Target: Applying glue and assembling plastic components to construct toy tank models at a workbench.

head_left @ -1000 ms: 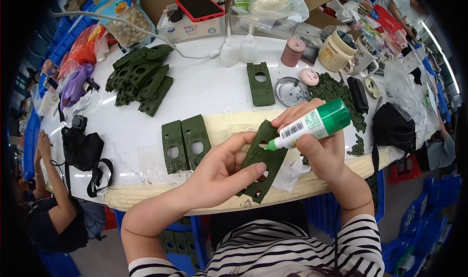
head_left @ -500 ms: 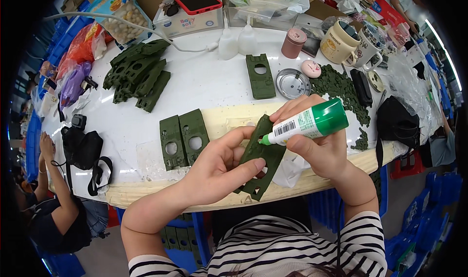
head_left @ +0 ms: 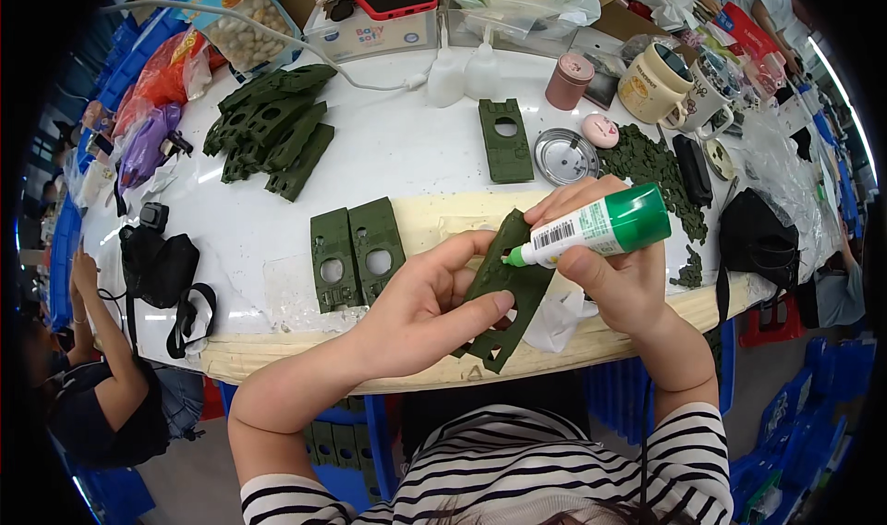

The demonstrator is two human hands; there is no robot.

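My left hand (head_left: 420,308) grips a dark green plastic hull-shaped plate (head_left: 517,289), its thumb across the face and its fingers behind the left edge. The plate is tilted, and a round hole partly shows beside the thumb. In my right hand (head_left: 619,285) is a white glue bottle (head_left: 577,234) with a green base and green nozzle, tipped down to the left. Its nozzle meets the plate's upper part; whether glue is flowing I cannot tell. Two similar plates (head_left: 376,238) lie left of my hands, and another plate (head_left: 507,155) lies beyond them.
A heap of green plates (head_left: 277,141) lies at the back left. Small green pieces (head_left: 647,169) spread on the right beside a round metal lid (head_left: 565,158), mugs (head_left: 654,86) and a black pouch (head_left: 758,238). Two squeeze bottles (head_left: 446,79) stand at the back. Another person (head_left: 111,386) sits at the left.
The view has shifted slightly, so the table's things appear a little further right. Both hands keep their holds, and the nozzle stays against the plate.
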